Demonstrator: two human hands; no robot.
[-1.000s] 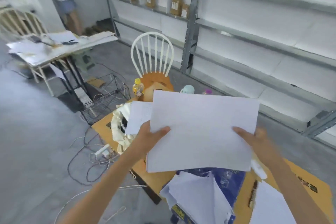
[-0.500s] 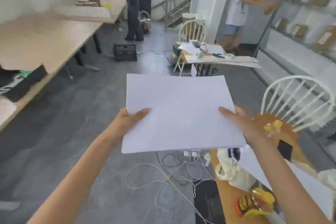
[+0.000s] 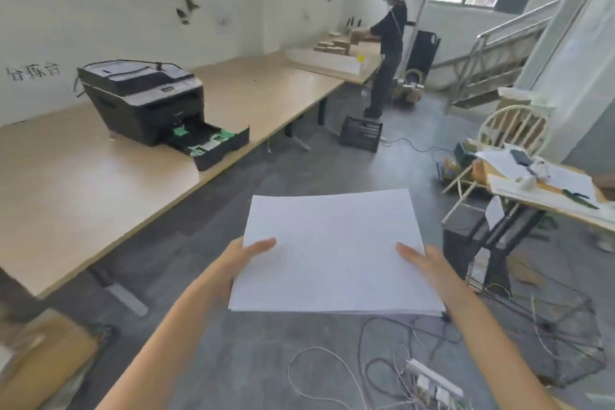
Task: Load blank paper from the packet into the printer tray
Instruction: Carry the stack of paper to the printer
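Note:
A flat stack of blank white paper (image 3: 332,250) is held level in front of me over the grey floor. My left hand (image 3: 243,260) grips its left edge with the thumb on top, and my right hand (image 3: 422,260) grips its right edge the same way. A black printer (image 3: 143,93) stands on a long wooden table (image 3: 66,176) to the upper left, well away from the paper. The printer's tray (image 3: 216,143) is pulled out toward the table's edge and shows green guides inside. The paper packet is out of view.
Loose cables and a power strip (image 3: 432,383) lie on the floor below the paper. A wire basket (image 3: 549,326) and a cluttered small table (image 3: 549,190) stand at right. A person (image 3: 386,53) works at the far end of the long table. A black crate (image 3: 361,133) sits on the floor.
My view has swung left from the orange desk and shelves to the long table with the printer. Both hands have kept the paper stack held flat in front of me.

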